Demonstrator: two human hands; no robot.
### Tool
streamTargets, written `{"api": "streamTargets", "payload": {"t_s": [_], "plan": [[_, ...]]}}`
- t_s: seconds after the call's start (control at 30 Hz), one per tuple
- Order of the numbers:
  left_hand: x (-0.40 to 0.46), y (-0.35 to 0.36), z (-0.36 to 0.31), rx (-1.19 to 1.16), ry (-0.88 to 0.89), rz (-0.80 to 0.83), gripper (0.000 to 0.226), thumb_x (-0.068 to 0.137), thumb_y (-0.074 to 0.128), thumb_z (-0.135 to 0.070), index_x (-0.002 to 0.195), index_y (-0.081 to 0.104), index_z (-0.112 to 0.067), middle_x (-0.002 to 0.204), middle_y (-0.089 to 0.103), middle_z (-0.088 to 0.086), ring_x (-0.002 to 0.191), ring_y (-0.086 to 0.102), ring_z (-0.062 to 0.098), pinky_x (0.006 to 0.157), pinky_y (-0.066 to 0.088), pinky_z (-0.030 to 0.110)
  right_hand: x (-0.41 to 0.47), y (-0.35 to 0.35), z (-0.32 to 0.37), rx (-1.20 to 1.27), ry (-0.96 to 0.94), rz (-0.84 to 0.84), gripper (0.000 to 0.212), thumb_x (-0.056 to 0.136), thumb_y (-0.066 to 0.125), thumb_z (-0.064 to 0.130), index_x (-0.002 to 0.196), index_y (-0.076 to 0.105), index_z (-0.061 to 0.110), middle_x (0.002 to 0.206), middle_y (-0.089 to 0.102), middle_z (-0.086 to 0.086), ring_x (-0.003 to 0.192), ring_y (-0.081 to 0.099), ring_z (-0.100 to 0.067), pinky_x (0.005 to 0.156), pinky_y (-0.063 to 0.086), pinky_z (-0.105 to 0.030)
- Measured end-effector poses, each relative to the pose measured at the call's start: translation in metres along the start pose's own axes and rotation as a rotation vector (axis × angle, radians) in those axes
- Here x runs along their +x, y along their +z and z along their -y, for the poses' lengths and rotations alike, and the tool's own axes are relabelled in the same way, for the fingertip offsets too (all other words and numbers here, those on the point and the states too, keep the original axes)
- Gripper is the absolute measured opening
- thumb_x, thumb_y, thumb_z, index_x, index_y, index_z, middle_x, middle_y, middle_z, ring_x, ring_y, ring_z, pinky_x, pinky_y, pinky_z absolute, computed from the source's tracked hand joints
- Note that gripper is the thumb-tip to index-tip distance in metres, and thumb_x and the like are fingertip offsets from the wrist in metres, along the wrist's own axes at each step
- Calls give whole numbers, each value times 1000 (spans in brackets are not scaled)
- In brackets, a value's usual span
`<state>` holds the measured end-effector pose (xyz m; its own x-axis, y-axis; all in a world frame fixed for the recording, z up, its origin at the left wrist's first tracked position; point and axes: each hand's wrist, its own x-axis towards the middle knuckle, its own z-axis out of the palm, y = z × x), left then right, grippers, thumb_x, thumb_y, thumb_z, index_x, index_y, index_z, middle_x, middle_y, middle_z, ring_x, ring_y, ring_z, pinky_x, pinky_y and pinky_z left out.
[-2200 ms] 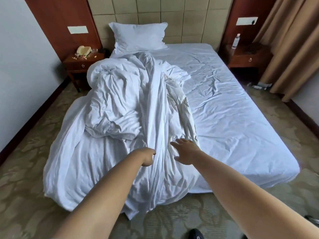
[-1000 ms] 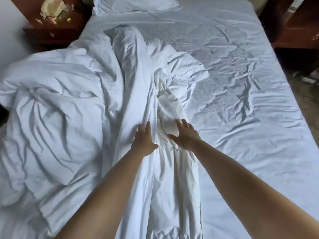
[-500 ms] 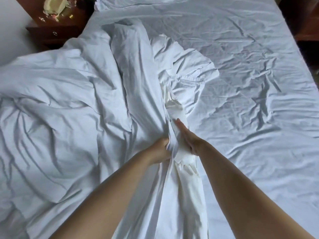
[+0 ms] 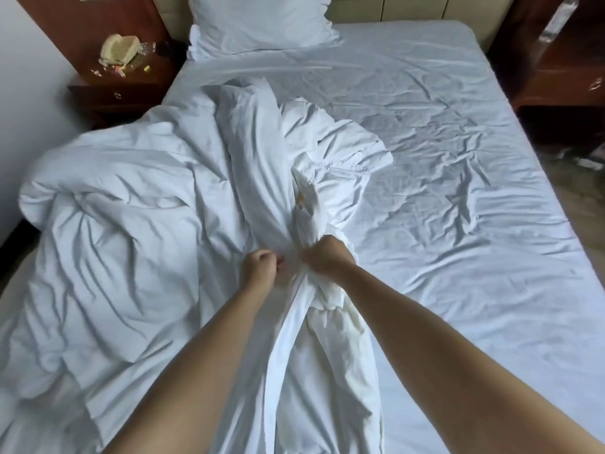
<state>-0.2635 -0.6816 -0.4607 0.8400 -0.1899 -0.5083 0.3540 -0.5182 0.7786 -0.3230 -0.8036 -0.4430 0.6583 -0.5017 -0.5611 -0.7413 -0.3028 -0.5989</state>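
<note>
Though creased, sheet (image 4: 442,198) between duvet (image 4: 131,224), nightstand (image 4: 563,77).

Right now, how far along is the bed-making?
Done: the sheet is on, though wrinkled, and the pillow sits at the head. In hand: left hand and right hand grip the bunched duvet. Left: spreading it; it lies heaped on one side.

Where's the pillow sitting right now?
In the head view the pillow lies at the head of the bed, left of centre, against the headboard, with the bedside table to its left and the bunched duvet nearer the camera.
</note>
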Motion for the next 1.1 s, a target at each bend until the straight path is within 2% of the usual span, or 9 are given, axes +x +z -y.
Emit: {"api": "streamTargets", "payload": {"t_s": [0.17, 0.27, 0.33, 0.4, 0.57, 0.73, 0.87, 1.0, 1.1], "plan": [[-35, -7, -40, 64, 198, -83, 44, 77, 63, -54, 93, 63, -13, 114, 57, 26, 113, 55, 34, 93, 45, 43, -85, -2, -9, -256, -141, 80, 35, 82, 59, 36, 108, 58, 13, 110, 63, -7, 102, 59, -24, 73, 39, -26], [-62, -3, -52, 303, 33, 54, 117, 68, 82, -40, 152, 1, -28, 158, 2, 13, 146, 13, 28, 115, 25, 42, -137, 2, -20, -364, -229, 186, 42, 85, 60, 35, 116, 54, 8, 120, 58, -11, 109, 57, -28, 78, 39, -28], [-77, -3, -47, 486, 3, 66, 119, 75, 77, -14, 151, -13, -27, 158, 4, 18, 136, 34, 30, 104, 42, 34, -163, 6, -26, -386, -263, 225, 44, 85, 61, 35, 118, 54, 6, 121, 58, -13, 109, 57, -29, 78, 40, -28], [-93, -3, -42, 586, 50, 29, 99, 83, 61, 2, 152, -6, -20, 152, 27, 17, 88, 59, 27, 60, 54, 18, -178, 7, -31, -359, -266, 260, 49, 84, 65, 37, 118, 53, 4, 121, 58, -13, 107, 57, -30, 75, 40, -27], [-116, -23, -47, 382, 175, 69, 32, 84, 50, 7, 115, 53, 0, 83, 62, 11, 42, 59, 10, 33, 42, 17, -190, -24, -38, -114, -136, 329, 70, 84, 57, 62, 125, 57, 6, 123, 56, -10, 101, 52, -21, 79, 35, -25], [-142, -70, -51, 360, 218, 237, 27, 87, 42, 10, 89, 61, -9, 77, 61, 9, 60, 56, 19, 39, 46, 19, -181, -56, -37, 233, -39, -54, 77, 86, 40, 71, 126, 56, 7, 129, 53, -13, 119, 49, -30, 103, 38, -38], [-169, -96, -39, 363, 131, 562, 36, 80, 39, 26, 78, 60, -4, 77, 63, 17, 59, 63, 25, 53, 57, 36, -176, -53, -26, 543, 109, 10, 96, 78, 49, 75, 150, 23, 17, 144, 38, -10, 127, 43, -31, 97, 35, -38], [-182, -105, -18, 435, 52, 766, 45, 58, 40, 27, 70, 68, -7, 78, 67, 18, 73, 65, 33, 56, 56, 37, -170, -20, -35, 693, 212, 216, 66, 68, 52, 84, 89, 62, 22, 61, 58, 4, 51, 53, -10, 52, 39, -25], [-189, -105, -8, 561, -18, 901, 54, 43, 42, 22, 81, 66, -9, 84, 67, 16, 83, 63, 35, 59, 54, 35, -170, 2, -43, 771, 244, 270, 65, 59, 74, 64, 98, 68, 12, 85, 72, -5, 81, 68, -19, 90, 52, -37]]}}
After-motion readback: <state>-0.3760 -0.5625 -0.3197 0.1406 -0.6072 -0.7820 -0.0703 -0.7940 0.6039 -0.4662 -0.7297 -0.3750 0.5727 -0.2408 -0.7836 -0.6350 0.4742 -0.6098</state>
